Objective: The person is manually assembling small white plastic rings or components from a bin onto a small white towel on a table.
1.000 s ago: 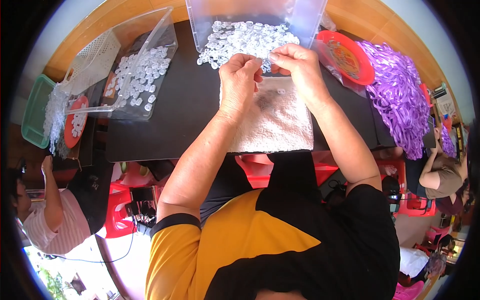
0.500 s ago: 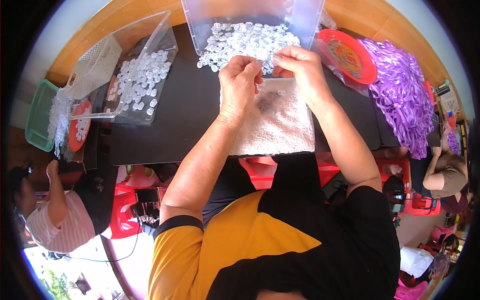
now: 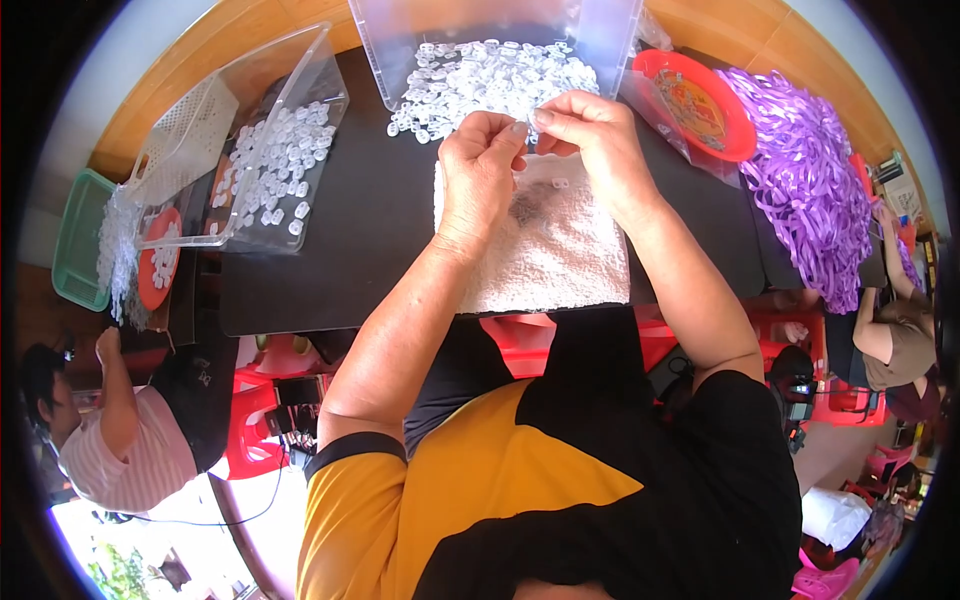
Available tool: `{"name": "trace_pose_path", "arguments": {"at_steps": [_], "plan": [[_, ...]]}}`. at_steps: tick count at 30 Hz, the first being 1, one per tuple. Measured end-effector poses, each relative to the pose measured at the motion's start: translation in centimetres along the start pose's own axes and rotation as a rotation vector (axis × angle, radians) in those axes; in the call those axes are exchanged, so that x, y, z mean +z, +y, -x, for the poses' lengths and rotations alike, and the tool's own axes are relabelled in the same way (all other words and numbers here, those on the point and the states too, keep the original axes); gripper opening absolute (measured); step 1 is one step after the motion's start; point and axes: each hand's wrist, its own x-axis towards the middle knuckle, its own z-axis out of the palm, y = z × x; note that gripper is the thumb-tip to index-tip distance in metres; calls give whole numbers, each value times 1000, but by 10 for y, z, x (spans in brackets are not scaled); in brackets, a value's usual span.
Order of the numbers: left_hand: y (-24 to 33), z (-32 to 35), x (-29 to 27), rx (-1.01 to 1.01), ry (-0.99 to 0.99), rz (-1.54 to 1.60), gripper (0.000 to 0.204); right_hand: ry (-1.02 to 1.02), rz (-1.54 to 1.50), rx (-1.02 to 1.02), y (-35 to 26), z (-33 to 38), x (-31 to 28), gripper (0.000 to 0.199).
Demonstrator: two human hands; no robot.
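While pinching over the white towel point(image 3: 545, 250) at upper centre | left hand point(image 3: 478, 170) and right hand point(image 3: 590, 140) are narrowly gripping a tiny clear plastic piece point(image 3: 526, 127) | likely light, stiff, slippery; the edges are looking like the best hold

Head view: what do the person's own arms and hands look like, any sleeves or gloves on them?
Both hands, the left hand and the right hand, are bare, with no gloves, rings or watch visible. The forearms are bare too. Short sleeves end near the elbows: the left sleeve is yellow-orange with a black cuff band, the right sleeve black.
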Motion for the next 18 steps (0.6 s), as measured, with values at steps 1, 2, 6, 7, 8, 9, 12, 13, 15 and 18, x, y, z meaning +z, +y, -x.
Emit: {"name": "trace_pose_path", "arguments": {"at_steps": [1,2,6,7,8,9,12,13,15,18], "plan": [[0,0,1,2,-2,5,14,2,-1,1,0,0,1,12],[0,1,1,3,-3,10,14,-3,28,14,0,0,2,13],[-2,1,0,-40,5,39,12,-47,62,19,1,1,5,16],[-4,1,-1,-32,5,70,11,-46,60,20,2,0,4,16],[-3,1,-1,-22,3,101,10,-55,71,18,1,0,4,16],[-1,1,-1,-20,0,100,10,-64,81,15,1,0,3,16],[4,0,-1,-47,-55,219,9,-109,43,5,-1,-5,-10,17],[4,-1,-1,-66,-111,329,9,-114,-29,15,0,-6,-14,21],[7,-2,-4,-94,-218,461,13,-157,-54,15,1,-8,-21,21],[15,2,-3,-28,-313,403,19,-248,-98,38,-1,-8,-27,21]]}}
